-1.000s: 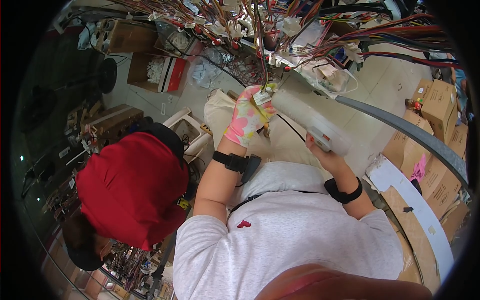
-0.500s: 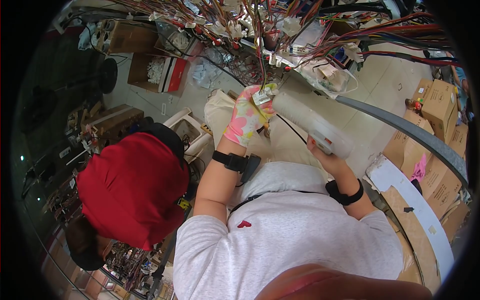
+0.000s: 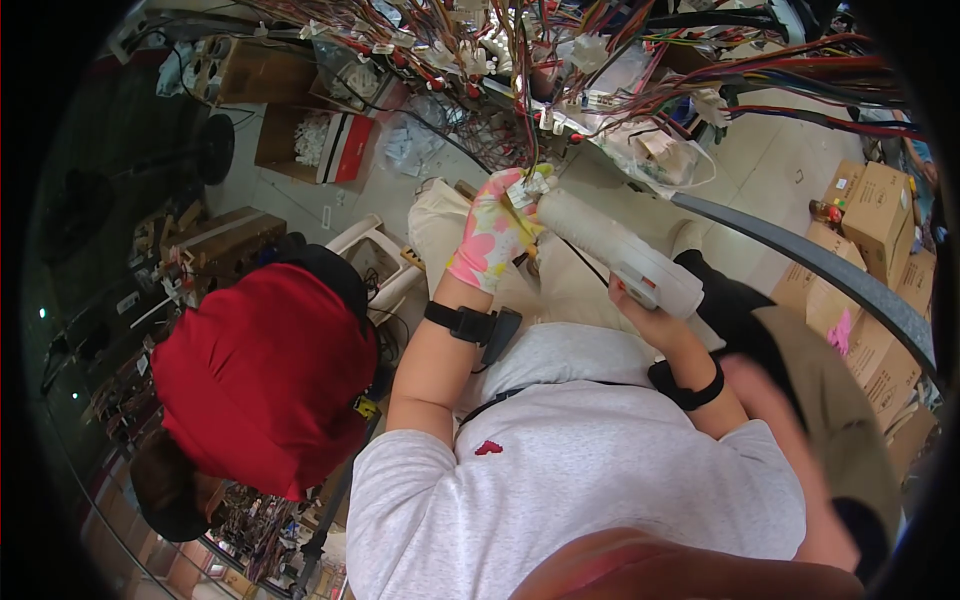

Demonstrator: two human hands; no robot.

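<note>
My left hand (image 3: 490, 225), in a pink, yellow and white flowered glove, is closed around a white plastic connector (image 3: 522, 190). A bundle of thin wires (image 3: 522, 110) runs up from it to the tangle above. My bare right hand (image 3: 648, 312) grips a thick white tube-shaped tool (image 3: 600, 240) near its rear end. The front end of that tool is beside the connector, close to my gloved fingers; whether they touch I cannot tell. A thin black cord (image 3: 585, 255) passes below the tool.
Dense wire harnesses (image 3: 800, 75) hang across the top. A grey curved rail (image 3: 800, 245) bends down the right, near stacked cardboard boxes (image 3: 885, 215). A person in red (image 3: 265, 380) is close on my left. Another person in dark trousers (image 3: 745, 310) is close on my right.
A person has come in at my right side, covering part of the white panel and boxes. The white tool has shifted slightly left and down. My left hand keeps its hold.
</note>
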